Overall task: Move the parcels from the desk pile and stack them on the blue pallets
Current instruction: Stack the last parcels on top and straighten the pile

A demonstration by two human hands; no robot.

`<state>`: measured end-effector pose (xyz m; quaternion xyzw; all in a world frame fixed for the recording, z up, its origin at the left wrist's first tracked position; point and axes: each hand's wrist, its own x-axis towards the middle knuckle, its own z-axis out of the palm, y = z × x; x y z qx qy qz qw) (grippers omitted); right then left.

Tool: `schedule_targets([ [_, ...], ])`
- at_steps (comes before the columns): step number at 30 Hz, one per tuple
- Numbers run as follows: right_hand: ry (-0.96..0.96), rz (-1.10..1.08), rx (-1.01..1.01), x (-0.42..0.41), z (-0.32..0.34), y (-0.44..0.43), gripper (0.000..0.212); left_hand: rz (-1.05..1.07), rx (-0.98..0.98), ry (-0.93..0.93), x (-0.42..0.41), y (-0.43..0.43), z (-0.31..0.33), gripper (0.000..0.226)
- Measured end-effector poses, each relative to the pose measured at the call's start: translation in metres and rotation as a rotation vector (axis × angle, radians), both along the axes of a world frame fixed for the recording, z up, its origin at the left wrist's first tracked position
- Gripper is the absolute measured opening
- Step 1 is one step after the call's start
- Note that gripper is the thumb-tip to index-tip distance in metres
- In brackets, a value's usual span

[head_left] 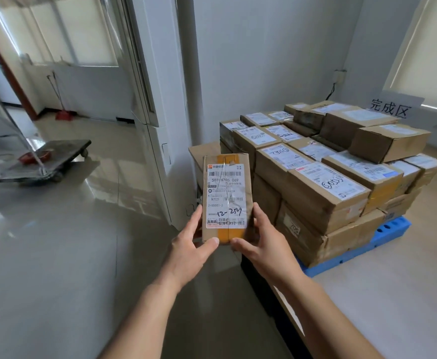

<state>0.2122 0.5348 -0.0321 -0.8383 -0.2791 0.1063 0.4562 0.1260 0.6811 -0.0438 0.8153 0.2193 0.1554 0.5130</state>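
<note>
Parcel [226, 198] is clamped between your left grip [194, 244] and right grip [261, 244], apparently mid-carry; next you need a level spot on the stack [328, 193] over the pallet [390, 229].

Prob. a parcel depot/office storeroom: labelled boxes [326, 193] on pallet [390, 229], sign [393, 106], trolley [43, 161]

open floor [56, 255] left, stacked parcels [323, 182] crowding blue pallet [390, 230] right, white pillar [168, 99] between
</note>
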Motion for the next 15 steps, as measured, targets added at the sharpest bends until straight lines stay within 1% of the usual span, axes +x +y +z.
schedule_targets([
  [3,-0.027,-0.019,-0.018,0.021,0.004,0.039,0.085,-0.032,0.002,-0.024,0.025,0.039,0.004,0.074],
  [7,-0.030,-0.084,0.001,0.046,0.013,0.096,0.089,-0.084,0.033,-0.041,0.057,0.100,0.016,0.073],
  [11,-0.047,-0.131,0.028,0.065,0.027,0.155,0.085,-0.132,0.069,-0.040,0.084,0.164,0.031,0.072],
  [15,-0.061,-0.177,0.034,0.082,0.039,0.205,0.086,-0.194,0.093,-0.045,0.110,0.218,0.045,0.072],
])
